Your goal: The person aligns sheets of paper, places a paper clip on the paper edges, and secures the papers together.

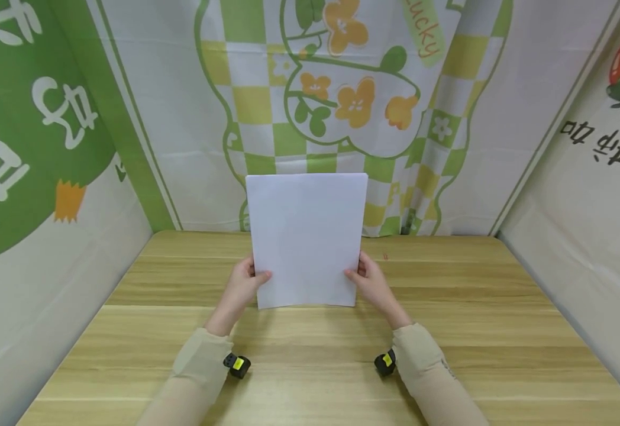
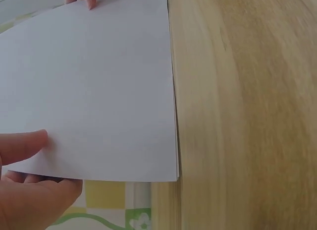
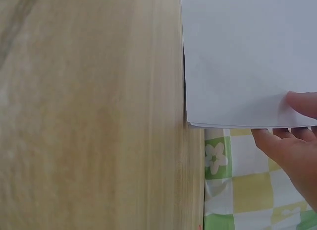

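Observation:
A small stack of white paper sheets is held up on edge near the middle of the table, its blank face toward me. My left hand grips its left edge low down, thumb on the front and fingers behind. At the opposite edge my right hand pinches the sheets the same way. In the left wrist view, slightly offset layers show along the bottom edge of the paper. The right wrist view shows the right thumb pressed to the front of the paper, fingers under its side edge.
The wooden table extends around the hands, its far edge behind the paper. A printed curtain hangs at the back, with printed cloth walls on the left and right. Each sleeved wrist wears a small black camera.

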`<state>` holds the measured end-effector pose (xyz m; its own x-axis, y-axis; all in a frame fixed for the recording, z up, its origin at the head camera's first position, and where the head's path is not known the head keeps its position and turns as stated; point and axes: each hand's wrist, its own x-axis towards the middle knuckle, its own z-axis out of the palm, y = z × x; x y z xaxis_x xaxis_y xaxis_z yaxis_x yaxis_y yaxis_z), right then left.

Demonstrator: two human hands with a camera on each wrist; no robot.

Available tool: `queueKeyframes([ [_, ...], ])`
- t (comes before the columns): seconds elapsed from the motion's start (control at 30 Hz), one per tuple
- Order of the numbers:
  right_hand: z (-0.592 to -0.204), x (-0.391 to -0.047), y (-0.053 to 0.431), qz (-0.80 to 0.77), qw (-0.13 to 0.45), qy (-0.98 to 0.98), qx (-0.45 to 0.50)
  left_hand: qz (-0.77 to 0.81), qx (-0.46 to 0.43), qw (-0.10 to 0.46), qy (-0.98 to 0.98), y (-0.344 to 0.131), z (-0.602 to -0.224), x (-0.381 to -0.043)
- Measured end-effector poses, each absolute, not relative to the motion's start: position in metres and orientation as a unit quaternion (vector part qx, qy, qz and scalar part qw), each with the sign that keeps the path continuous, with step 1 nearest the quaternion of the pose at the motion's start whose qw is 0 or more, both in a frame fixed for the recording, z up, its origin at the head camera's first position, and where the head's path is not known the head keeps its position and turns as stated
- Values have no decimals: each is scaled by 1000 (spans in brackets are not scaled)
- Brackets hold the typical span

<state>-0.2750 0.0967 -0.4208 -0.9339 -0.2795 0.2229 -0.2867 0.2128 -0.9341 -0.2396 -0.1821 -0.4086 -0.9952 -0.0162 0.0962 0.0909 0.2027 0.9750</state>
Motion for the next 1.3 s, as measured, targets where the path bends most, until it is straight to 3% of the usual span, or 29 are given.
queueKeyframes([
  [0.37, -426, -279, 101, 588, -9, -785, 193, -623, -7, 43, -781, -179, -407, -241],
  [1.3, -431, -281, 96, 578, 41, -793, 188, -646, 2, 69, -760, -173, -404, -241],
])
